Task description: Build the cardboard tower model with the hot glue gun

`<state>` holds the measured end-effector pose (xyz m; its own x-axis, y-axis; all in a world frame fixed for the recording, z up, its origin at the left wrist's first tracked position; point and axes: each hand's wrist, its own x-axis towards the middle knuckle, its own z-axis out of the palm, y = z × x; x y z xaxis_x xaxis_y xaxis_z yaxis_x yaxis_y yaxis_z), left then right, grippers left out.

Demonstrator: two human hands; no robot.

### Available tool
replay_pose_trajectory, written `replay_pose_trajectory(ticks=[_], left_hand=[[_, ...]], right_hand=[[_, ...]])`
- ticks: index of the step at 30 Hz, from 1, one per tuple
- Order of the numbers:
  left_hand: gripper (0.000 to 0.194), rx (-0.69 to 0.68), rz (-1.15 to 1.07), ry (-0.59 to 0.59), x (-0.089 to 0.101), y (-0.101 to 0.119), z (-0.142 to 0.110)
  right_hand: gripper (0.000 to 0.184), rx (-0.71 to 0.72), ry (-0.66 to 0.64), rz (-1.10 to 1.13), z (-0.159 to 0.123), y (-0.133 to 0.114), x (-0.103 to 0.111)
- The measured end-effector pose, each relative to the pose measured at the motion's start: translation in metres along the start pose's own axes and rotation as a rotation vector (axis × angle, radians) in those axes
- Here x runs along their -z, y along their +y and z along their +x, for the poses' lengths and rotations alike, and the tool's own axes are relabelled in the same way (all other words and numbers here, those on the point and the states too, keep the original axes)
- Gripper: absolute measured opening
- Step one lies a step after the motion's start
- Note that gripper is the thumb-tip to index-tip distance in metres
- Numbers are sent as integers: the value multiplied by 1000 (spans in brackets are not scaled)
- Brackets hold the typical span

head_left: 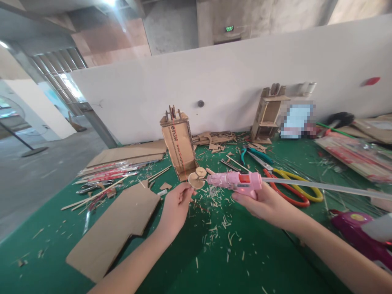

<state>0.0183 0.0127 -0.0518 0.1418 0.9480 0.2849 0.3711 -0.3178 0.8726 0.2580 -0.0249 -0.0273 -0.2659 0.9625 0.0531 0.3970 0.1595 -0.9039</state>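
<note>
My left hand (177, 206) pinches a small piece made of two round cardboard discs (196, 178) above the green table (214, 253). My right hand (263, 201) is wrapped round a pink hot glue gun (235, 180), its nozzle pointing left and almost touching the discs. A long clear glue stick (321, 186) runs out of the back of the gun to the right. Just behind the discs stands a tall cardboard box tower (179, 143) with sticks in its top.
A large flat cardboard sheet (119, 226) lies at front left. Wooden sticks and packets (107, 173) lie at left. Teal pliers (254, 155) and red and yellow scissors (294, 183) lie right of the gun. A cardboard shelf model (268, 116) leans on the white wall. A purple glue gun (358, 230) lies at far right. Shavings litter the table.
</note>
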Motion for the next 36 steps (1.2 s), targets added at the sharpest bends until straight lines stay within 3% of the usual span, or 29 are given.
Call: replay_pose_trajectory(ticks=[24,36], left_hand=[[17,12,1,-2,0,1,1],[16,35,71,19,-1,-2,2]], right_hand=[[32,23,-30,-76,-3,-2,0],[29,120,-7,-105,-4,-6,0]])
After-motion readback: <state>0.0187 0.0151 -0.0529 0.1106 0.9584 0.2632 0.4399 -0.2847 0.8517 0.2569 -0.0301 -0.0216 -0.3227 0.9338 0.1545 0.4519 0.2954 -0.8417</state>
